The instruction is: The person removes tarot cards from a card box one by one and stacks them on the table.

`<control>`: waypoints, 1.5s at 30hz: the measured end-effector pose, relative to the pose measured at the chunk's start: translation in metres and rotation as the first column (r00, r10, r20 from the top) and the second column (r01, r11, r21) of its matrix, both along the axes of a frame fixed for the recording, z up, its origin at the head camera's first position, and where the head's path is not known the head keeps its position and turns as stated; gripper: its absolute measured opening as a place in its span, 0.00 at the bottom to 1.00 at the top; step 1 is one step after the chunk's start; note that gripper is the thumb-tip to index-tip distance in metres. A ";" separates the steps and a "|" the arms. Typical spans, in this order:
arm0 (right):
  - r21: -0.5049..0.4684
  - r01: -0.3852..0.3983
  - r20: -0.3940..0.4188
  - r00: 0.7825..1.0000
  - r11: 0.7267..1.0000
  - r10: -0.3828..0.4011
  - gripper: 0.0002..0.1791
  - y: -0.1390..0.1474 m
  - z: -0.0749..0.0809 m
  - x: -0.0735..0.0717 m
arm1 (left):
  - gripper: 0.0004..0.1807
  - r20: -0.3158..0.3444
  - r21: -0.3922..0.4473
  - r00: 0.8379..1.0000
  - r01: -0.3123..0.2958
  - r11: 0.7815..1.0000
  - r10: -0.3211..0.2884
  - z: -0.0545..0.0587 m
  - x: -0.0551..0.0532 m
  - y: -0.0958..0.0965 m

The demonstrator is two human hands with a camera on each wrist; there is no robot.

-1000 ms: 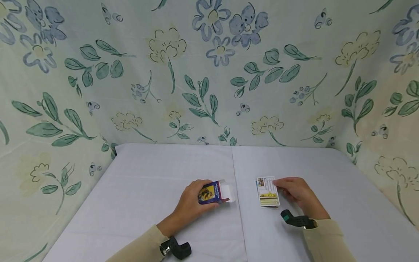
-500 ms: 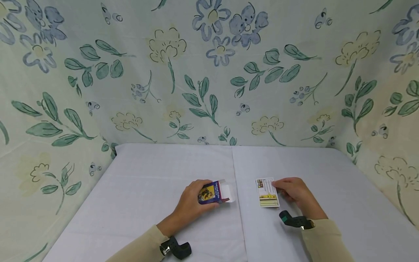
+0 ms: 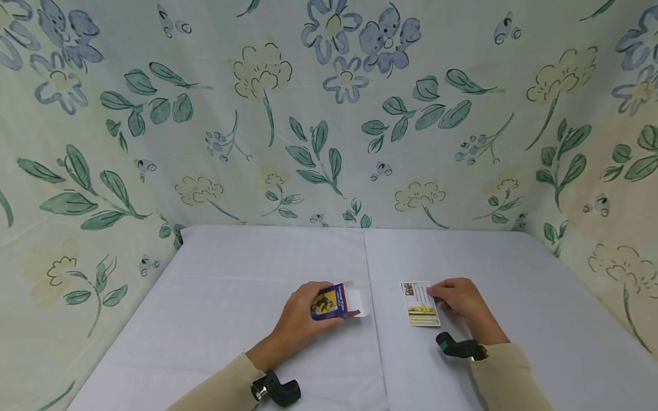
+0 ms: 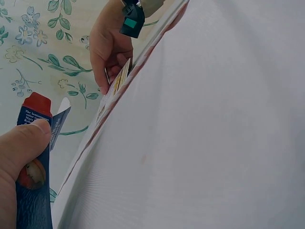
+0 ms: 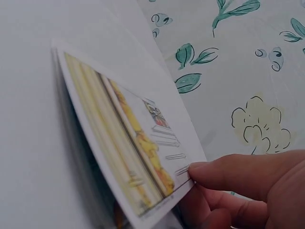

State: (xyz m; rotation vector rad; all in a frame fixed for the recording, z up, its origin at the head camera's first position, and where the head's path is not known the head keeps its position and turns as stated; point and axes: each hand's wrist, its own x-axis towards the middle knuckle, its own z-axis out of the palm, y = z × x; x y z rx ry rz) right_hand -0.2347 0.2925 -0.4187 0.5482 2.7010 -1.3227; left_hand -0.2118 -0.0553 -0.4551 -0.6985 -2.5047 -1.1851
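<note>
My left hand (image 3: 300, 317) grips a small blue and yellow card box (image 3: 327, 302) lettered "Universal Waite". Its white flap (image 3: 357, 301) stands out at the right end. In the left wrist view, the thumb presses the narrow blue side of the box (image 4: 34, 191), below a red end tab. To the right, my right hand (image 3: 464, 302) pinches a picture card (image 3: 420, 304) by its right edge, thumb on top and fingers underneath. The right wrist view shows the card (image 5: 128, 138) tilted, with darker edges beneath it; how many cards lie there I cannot tell.
A white cloth (image 3: 247, 268) with a crease down its middle covers the table. Floral fabric (image 3: 329, 142) hangs behind and at both sides. Dark camera mounts (image 3: 277, 390) sit on both wrists.
My right hand has shifted slightly left, and the top card slid a little down. The card edges that peeked out below it are now covered. My left hand and the box stay put.
</note>
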 end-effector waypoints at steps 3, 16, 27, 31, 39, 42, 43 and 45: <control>0.006 0.005 -0.004 1.000 1.000 -0.005 0.19 -0.002 -0.001 -0.001 | 0.39 0.000 -0.003 1.000 -0.002 1.000 0.002 0.000 0.000 0.000; 0.054 0.006 -0.022 1.000 0.999 -0.005 0.16 -0.006 0.001 0.002 | 0.39 -0.003 -0.004 1.000 -0.003 1.000 0.003 -0.001 0.000 0.000; 0.053 0.007 -0.026 1.000 0.999 -0.005 0.14 -0.006 0.000 0.001 | 0.39 -0.009 0.001 1.000 -0.002 1.000 0.002 -0.001 -0.001 0.000; 0.063 0.010 -0.032 0.999 0.998 -0.008 0.14 -0.006 -0.001 0.001 | 0.38 -0.008 -0.007 1.000 -0.005 1.000 0.005 -0.001 0.000 0.001; 0.082 0.021 -0.038 0.999 0.996 -0.018 0.14 -0.007 -0.002 0.002 | 0.38 0.011 0.002 1.000 -0.002 1.000 0.002 0.001 0.001 0.001; 0.094 0.019 -0.042 0.999 0.995 -0.015 0.14 -0.007 -0.003 0.001 | 0.39 0.011 0.001 1.000 -0.001 1.000 0.001 0.001 0.001 0.001; 0.097 0.017 -0.045 0.999 0.995 -0.013 0.14 -0.007 -0.003 0.000 | 0.39 0.010 0.001 1.000 -0.001 1.000 0.001 0.001 0.001 0.000; 0.102 0.015 -0.048 0.999 0.995 -0.011 0.14 -0.007 -0.003 0.000 | 0.39 0.007 -0.001 1.000 0.000 1.000 0.000 0.000 0.000 0.000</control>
